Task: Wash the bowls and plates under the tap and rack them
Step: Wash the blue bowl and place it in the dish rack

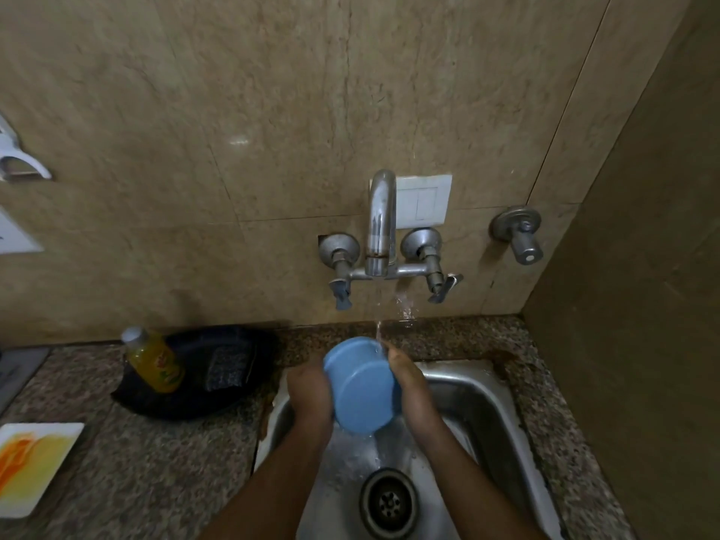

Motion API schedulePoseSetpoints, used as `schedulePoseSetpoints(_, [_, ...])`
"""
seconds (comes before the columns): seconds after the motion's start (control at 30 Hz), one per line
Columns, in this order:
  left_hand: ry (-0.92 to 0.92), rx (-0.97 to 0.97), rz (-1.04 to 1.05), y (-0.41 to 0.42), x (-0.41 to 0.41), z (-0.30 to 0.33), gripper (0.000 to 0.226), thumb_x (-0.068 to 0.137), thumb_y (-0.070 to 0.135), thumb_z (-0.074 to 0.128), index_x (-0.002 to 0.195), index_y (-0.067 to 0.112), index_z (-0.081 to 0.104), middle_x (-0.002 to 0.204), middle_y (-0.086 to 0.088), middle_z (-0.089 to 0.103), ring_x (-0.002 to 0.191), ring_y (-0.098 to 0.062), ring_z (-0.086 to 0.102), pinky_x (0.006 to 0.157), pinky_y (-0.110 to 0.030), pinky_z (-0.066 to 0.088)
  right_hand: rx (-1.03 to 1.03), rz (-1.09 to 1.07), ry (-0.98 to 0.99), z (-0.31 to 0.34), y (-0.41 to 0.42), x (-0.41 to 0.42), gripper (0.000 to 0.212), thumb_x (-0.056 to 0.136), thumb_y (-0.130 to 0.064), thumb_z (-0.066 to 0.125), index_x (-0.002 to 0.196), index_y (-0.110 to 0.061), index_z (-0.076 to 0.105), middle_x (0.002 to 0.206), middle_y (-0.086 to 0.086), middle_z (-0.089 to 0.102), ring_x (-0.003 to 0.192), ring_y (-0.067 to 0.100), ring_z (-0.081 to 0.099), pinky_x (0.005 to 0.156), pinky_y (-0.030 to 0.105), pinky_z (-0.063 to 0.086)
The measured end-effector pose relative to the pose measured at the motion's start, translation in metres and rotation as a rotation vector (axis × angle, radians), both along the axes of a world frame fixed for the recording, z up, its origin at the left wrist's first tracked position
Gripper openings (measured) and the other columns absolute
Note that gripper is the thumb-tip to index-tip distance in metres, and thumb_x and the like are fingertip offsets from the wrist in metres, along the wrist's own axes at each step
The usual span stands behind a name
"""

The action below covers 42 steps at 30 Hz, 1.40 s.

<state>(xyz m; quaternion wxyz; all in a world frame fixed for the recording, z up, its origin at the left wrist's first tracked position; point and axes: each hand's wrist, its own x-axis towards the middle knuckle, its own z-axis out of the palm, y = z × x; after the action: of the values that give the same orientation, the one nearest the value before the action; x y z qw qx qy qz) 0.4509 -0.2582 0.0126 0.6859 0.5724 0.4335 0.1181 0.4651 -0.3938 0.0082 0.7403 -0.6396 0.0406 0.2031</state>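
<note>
Hands, left (309, 391) and right (409, 383), clamped on tilted blue bowl (360, 387), water from tap (380, 224) hitting rim, over sink (487, 399)

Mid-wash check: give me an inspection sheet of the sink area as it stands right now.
Surface: speckled granite counter around a steel sink; wet basin, open drain.
Job's things: blue bowl held tilted over the sink, its base toward the camera; tap running, stream landing at the bowl's far rim. No rack in view.
Clutter: yellow bottle and scrub pad on a black tray; white plate with orange smears at left.
Hands: left hand and right hand hold the bowl from either side.
Cables: nothing seen.
Surroundings: beige tiled wall, white switch plate behind the tap, spare valve at right.
</note>
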Motion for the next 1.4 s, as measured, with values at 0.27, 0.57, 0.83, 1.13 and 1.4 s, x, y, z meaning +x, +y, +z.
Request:
schedulePoseSetpoints(0.27, [-0.050,0.088,-0.169,0.018,-0.001,0.000,0.042,0.091,0.039,0.053,0.062,0.012,0.068,0.071,-0.016,0.070,0.068,-0.033,0.068,0.065,-0.052,0.055,0.180,-0.099,0.075,0.009,0.000,0.017,0.057,0.084,-0.059,0.061,0.106,-0.007,0.071,0.102,0.032,0.069,0.092,0.051,0.067,0.081,0.055,0.053])
schedulePoseSetpoints(0.57, [0.033,0.559,-0.309,-0.002,0.022,0.046,0.041,0.097,0.031,0.044,0.067,0.010,0.062,0.085,-0.014,0.070,0.079,-0.027,0.063,0.074,-0.035,0.047,-0.493,0.222,-0.498,0.039,0.008,0.044,0.031,0.093,-0.041,0.058,0.095,-0.011,0.069,0.096,0.013,0.070,0.087,0.023,0.066,0.079,0.039,0.050])
schedulePoseSetpoints(0.83, [0.046,0.276,-0.124,-0.005,0.014,0.016,0.034,0.102,0.023,0.040,0.103,0.001,0.066,0.114,-0.020,0.067,0.106,-0.034,0.063,0.091,-0.039,0.047,-0.713,0.052,-0.718,0.018,0.008,-0.004,0.048,0.102,-0.044,0.035,0.146,-0.026,0.044,0.151,-0.009,0.044,0.136,0.004,0.037,0.117,0.033,0.029])
schedulePoseSetpoints(1.13, [-0.147,-0.278,-0.148,-0.005,0.004,0.014,0.035,0.102,0.027,0.038,0.085,0.010,0.063,0.089,-0.017,0.065,0.074,-0.028,0.063,0.072,-0.039,0.052,-0.511,-0.089,-0.659,0.010,0.003,-0.006,0.046,0.099,-0.048,0.035,0.133,-0.028,0.058,0.137,-0.010,0.056,0.119,-0.004,0.052,0.100,0.020,0.043])
schedulePoseSetpoints(1.4, [-0.259,-0.749,-0.064,-0.008,-0.012,0.017,0.067,0.057,0.036,0.067,0.118,0.009,0.066,0.101,-0.015,0.072,0.089,-0.032,0.068,0.080,-0.040,0.054,-0.204,0.005,-0.537,-0.003,0.003,-0.012,0.047,0.092,-0.043,0.055,0.138,-0.043,0.047,0.144,-0.020,0.043,0.128,0.000,0.046,0.097,0.018,0.045])
